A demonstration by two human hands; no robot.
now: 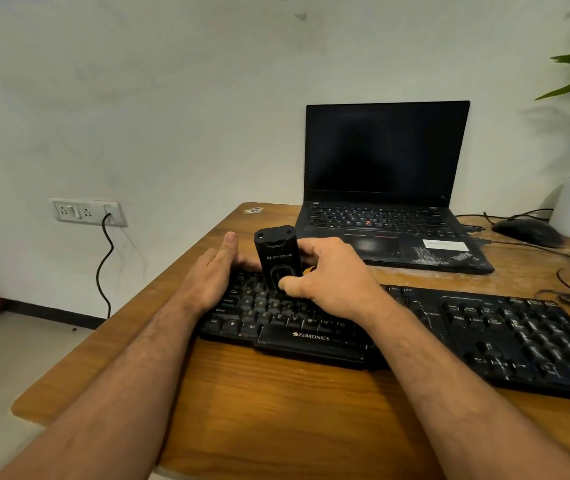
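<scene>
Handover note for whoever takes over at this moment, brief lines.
Left hand: lies flat on the left end of the black Zebronics keyboard.
Right hand: grips the black boxy Striff handheld device, upright, lower end on the letter keys.
Keyboard lies on the wooden table, before the open black laptop.
Done: device brought to the keys.
To do: probably working it across the other keys; progress unclear.

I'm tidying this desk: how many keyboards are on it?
2. The Zebronics keyboard lies at the front, beneath the black device; the other is built into the open laptop behind it. None seems hidden.
</scene>
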